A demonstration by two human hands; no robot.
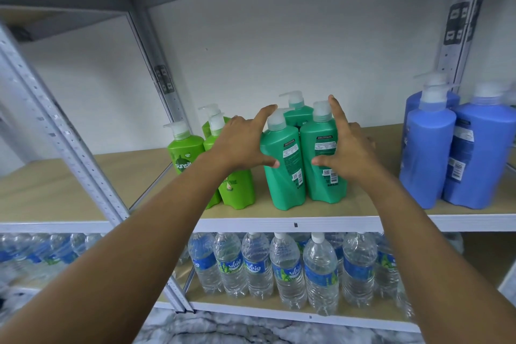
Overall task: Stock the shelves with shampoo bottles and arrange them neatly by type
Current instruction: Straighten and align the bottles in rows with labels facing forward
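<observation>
Left hand (241,142) covers part of the lime bottles (185,153). Both hands, right hand (350,148) too, fingers spread, press the sides of the teal bottles (284,159) mid-shelf (279,223), labels facing out. A third teal one is half hidden behind.

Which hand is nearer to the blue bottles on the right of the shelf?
The right hand. It rests on the right side of the teal bottles, with a bare gap of shelf between it and the blue bottles. The left hand is beyond the teal bottles, farther away.
</observation>
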